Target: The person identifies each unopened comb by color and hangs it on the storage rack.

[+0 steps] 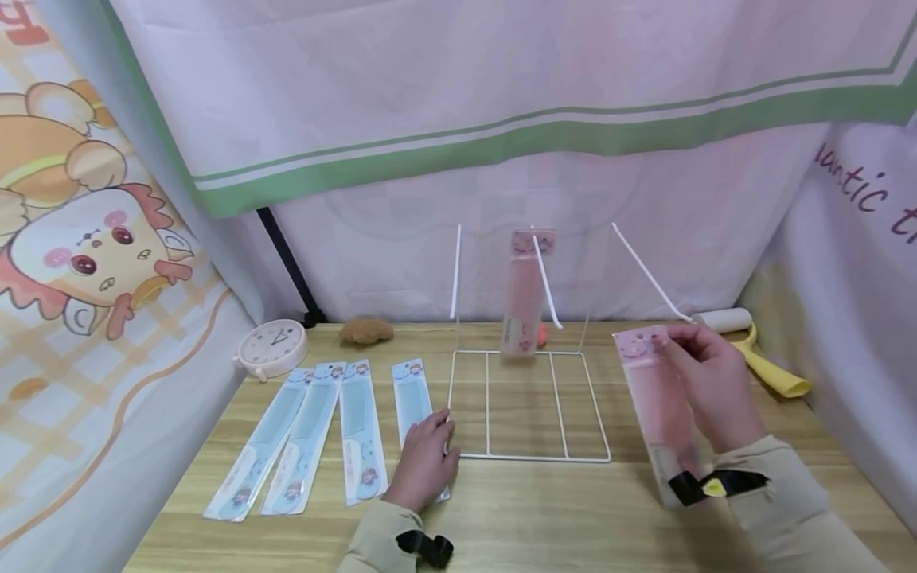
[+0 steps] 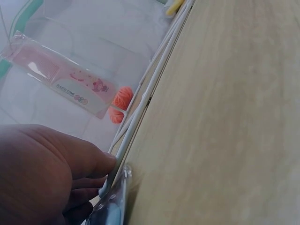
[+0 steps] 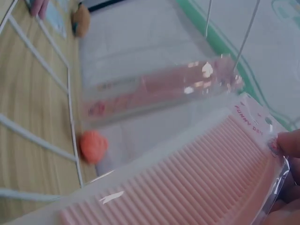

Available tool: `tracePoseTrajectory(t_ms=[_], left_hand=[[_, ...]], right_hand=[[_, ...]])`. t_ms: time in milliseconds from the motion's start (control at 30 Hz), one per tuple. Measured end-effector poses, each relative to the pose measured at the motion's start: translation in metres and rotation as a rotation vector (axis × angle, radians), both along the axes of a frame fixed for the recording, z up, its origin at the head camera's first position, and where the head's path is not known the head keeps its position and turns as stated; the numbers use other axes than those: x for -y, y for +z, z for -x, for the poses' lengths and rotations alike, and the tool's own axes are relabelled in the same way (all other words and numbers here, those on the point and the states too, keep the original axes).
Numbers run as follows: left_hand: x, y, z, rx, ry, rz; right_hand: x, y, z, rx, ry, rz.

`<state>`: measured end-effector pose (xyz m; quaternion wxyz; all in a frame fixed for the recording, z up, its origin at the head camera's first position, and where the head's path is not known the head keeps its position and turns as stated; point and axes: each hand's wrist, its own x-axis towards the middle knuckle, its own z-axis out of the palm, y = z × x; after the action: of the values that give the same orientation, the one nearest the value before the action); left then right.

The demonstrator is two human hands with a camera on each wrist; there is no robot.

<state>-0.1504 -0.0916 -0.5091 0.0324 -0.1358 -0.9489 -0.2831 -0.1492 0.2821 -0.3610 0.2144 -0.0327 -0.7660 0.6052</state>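
The right hand pinches the top of a packaged pink comb, held raised over the desk, right of the white wire rack. A second pink comb hangs on the rack. The left hand, fingers relaxed, rests on the rack's front-left corner and a blue packaged comb.

A wire rack is stood at the middle of the table, and one packaged comb is hung on its upright prongs. Four packaged combs are laid in a row left of the rack's base. A clock is placed behind that row, with a small sponge to its right. A lint roller is laid at the far right. Another packaged comb is held up right of the rack.
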Motion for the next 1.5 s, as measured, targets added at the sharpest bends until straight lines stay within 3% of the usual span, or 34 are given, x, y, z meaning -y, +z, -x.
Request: tracePoseTrajectory(t_ms=[267,467,700,1033,1333,1500], left_hand=[[0.000,0.000,-0.001,-0.013,-0.002,0.003],[0.000,0.003,-0.002,0.020,0.011,0.000],[0.000,0.004,-0.002,0.004,0.007,0.006],[0.000,0.004,-0.002,-0.004,0.003,0.004],[0.001,0.005,-0.002,-0.009,-0.003,-0.003],[0.001,0.003,-0.001,-0.013,-0.008,-0.005]], right_hand=[[0.043,0.014,-0.008,-0.127,-0.025,0.205],[0.066,0.029,-0.019,-0.177,0.021,0.241],[0.086,0.042,-0.032,-0.223,0.087,0.246],[0.099,0.052,-0.043,-0.390,0.180,0.423],[0.114,0.048,-0.035,-0.304,0.154,0.366],[0.119,0.040,-0.025,-0.286,0.149,0.387]])
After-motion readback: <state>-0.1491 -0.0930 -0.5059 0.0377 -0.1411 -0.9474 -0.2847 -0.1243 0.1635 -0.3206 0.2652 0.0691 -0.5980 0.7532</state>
